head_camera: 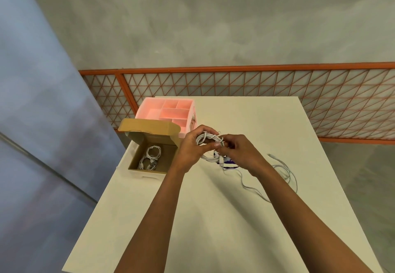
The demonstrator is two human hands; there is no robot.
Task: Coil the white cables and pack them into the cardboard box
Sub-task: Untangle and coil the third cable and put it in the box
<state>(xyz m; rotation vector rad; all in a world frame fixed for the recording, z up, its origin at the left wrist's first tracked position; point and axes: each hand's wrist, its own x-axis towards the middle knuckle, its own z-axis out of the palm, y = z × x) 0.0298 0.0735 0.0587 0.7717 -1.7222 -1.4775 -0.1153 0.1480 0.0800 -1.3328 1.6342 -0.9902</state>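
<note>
A coiled white cable (208, 139) is held above the middle of the white table (213, 219). My left hand (190, 148) grips the coil from the left. My right hand (239, 153) pinches the cable's end at the coil's right side. An open cardboard box (136, 161) stands at the table's left edge, its lid raised. Coiled white cables (150, 157) lie inside it. A loose white cable (282, 172) sprawls on the table to the right of my right wrist.
A pink plastic organizer (168, 112) with several compartments stands behind the box. A dark purple label or card (229, 162) lies on the table beneath my hands. An orange lattice railing (256, 93) runs behind the table. Concrete floor lies beyond.
</note>
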